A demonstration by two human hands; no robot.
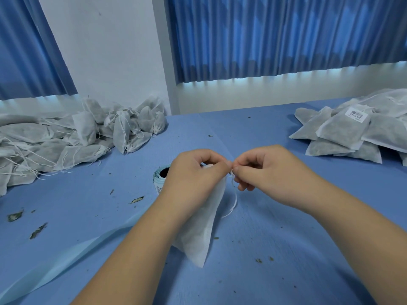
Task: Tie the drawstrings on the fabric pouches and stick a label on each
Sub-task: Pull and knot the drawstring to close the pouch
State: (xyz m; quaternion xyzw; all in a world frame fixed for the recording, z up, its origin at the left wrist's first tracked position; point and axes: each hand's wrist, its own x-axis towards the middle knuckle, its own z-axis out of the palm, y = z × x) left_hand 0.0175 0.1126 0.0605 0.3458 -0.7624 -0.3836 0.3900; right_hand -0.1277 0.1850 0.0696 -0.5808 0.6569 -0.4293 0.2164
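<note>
A white fabric pouch (203, 227) hangs over the middle of the blue table, its bottom corner near the surface. My left hand (193, 175) grips the pouch's gathered top. My right hand (266, 172) pinches the white drawstring (234, 200) right beside it, fingertips of both hands almost touching. The string's loose end trails down onto the table. A roll of labels (159, 180) stands just behind my left hand, partly hidden by it.
A heap of untied pouches (66, 142) with loose strings lies at the left. A stack of flat pouches (352, 130), one bearing a barcode label (356, 114), lies at the right. A pale blue backing strip (66, 258) trails left from the roll. Dried leaf bits (136, 199) dot the table.
</note>
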